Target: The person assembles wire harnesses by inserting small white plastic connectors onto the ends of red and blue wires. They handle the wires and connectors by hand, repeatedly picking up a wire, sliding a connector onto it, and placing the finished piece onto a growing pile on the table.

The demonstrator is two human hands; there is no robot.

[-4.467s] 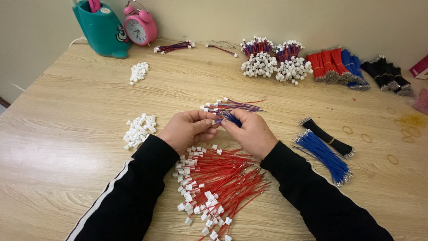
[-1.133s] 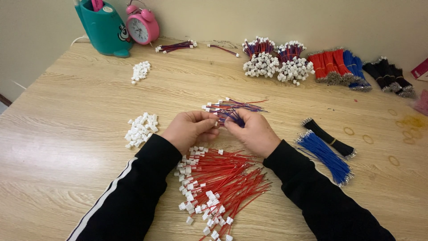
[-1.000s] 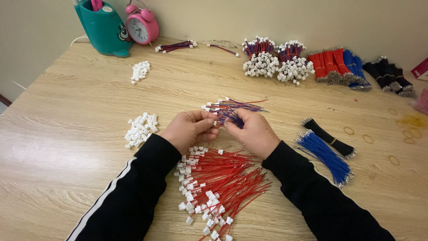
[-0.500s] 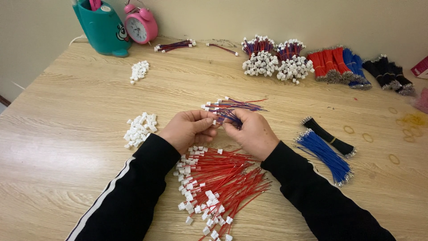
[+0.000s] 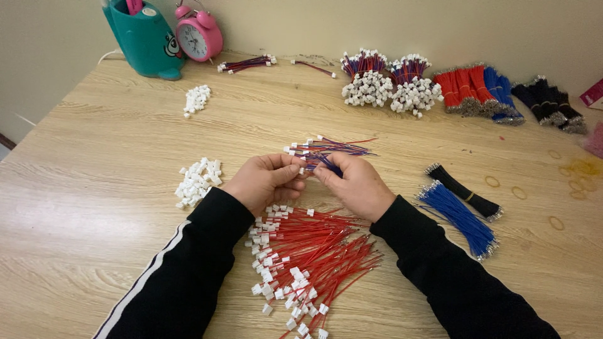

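Nearest: heap of red wires with white connectors [image 5: 308,260], loose on the tabletop [image 5: 94,207], between the two black sleeves

Left hand [image 5: 264,181]: fingers pinched together on a small white connector [image 5: 301,169]; just left of it, a pile of loose white connectors [image 5: 198,181]

Right hand [image 5: 355,183]: fingertips closed on a blue wire [image 5: 330,164], meeting the left hand's fingertips at the connector

Just beyond the hands: small cluster of red-and-blue wired connectors [image 5: 330,149], lying flat

Right of the right hand: blue wire bundle [image 5: 458,216] and black wire bundle [image 5: 465,191], side by side; several rubber bands [image 5: 556,223] scattered further right

Mid-left: second small pile of white connectors [image 5: 196,100]

Far edge, left to right: teal container [image 5: 144,37], pink alarm clock [image 5: 200,36], two thin wire sets [image 5: 248,63], two bunches of connector-ended wires [image 5: 389,85], red bundles [image 5: 465,88], blue bundles [image 5: 499,94], black bundles [image 5: 549,103]
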